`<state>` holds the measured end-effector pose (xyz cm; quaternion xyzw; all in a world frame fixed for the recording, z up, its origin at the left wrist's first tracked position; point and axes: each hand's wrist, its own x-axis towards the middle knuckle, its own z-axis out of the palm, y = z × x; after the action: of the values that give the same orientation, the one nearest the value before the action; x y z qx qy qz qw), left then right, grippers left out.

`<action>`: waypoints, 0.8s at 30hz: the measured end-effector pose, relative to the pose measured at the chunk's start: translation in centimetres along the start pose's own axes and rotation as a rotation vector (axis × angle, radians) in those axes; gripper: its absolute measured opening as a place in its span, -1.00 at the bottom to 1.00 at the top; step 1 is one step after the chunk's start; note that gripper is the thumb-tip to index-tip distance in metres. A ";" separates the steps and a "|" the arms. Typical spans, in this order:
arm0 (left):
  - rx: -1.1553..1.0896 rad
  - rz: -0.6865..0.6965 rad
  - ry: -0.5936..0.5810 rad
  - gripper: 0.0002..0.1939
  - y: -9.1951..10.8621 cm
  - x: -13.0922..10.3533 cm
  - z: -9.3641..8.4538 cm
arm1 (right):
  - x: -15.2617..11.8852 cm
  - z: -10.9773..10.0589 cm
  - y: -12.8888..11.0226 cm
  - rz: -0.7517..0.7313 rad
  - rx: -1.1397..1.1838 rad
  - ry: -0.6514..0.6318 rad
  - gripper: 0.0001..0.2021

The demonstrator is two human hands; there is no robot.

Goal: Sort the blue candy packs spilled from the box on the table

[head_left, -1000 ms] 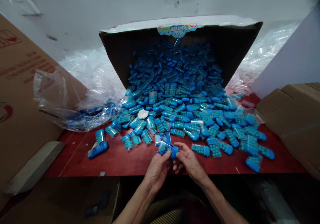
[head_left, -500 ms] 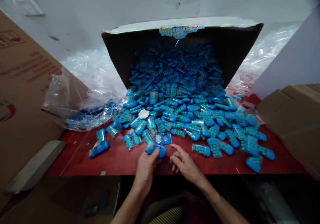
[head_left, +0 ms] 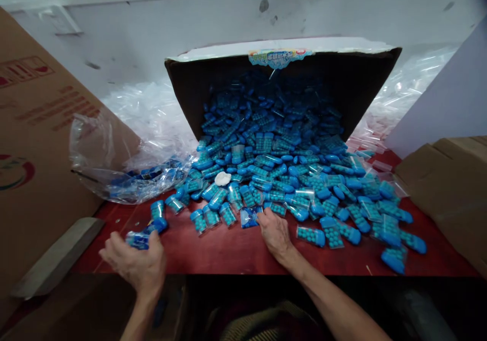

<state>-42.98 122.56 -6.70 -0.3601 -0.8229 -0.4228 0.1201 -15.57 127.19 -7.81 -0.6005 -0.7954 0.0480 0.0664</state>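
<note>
My left hand [head_left: 137,262] is at the table's left front, fingers spread and thumb apart. A blue printed container [head_left: 139,240] lies in the gap between thumb and fingers; whether the palm touches it is hidden. Just beyond it is another blue-capped piece [head_left: 159,224]. My right hand [head_left: 274,233] is closed, with its fingertips at the right edge of a small blue printed sachet [head_left: 249,218] on the table. Around the sachet lie clear bottles of turquoise balls with blue caps [head_left: 227,214].
A tipped carton [head_left: 182,95] spills a heap of bottles onto the red table [head_left: 213,254]. A clear plastic bag [head_left: 91,148] of blue sachets stands left, beside a large cardboard box [head_left: 34,143]. Another brown box [head_left: 445,178] is at right. Clear plastic pieces [head_left: 148,112] lie behind.
My left hand has swung left with the blue container and its fingers have spread. My right hand has moved slightly up to the sachet and closed at its edge. The view has shifted slightly.
</note>
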 end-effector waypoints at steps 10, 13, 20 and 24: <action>-0.767 -0.640 -1.081 -0.62 10.5 -11.5 0.9 | -1.1 0.1 0.0 -0.071 0.082 0.201 -0.76; -0.995 -0.846 -1.174 -0.65 11.7 -11.9 1.5 | -2.7 -1.0 -0.4 -0.150 0.226 0.236 -0.72; -1.065 -0.893 -1.176 -0.71 11.9 -11.6 2.7 | -2.4 -0.9 0.1 0.167 1.017 0.120 -0.71; -0.946 -0.739 -1.072 -0.72 12.0 -12.2 3.8 | -1.3 -0.4 0.9 0.270 1.257 -0.017 -0.75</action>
<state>-25.56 124.12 -7.82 -0.2314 -0.5683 -0.5086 -0.6040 -14.25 126.17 -7.61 -0.5415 -0.5336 0.5177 0.3925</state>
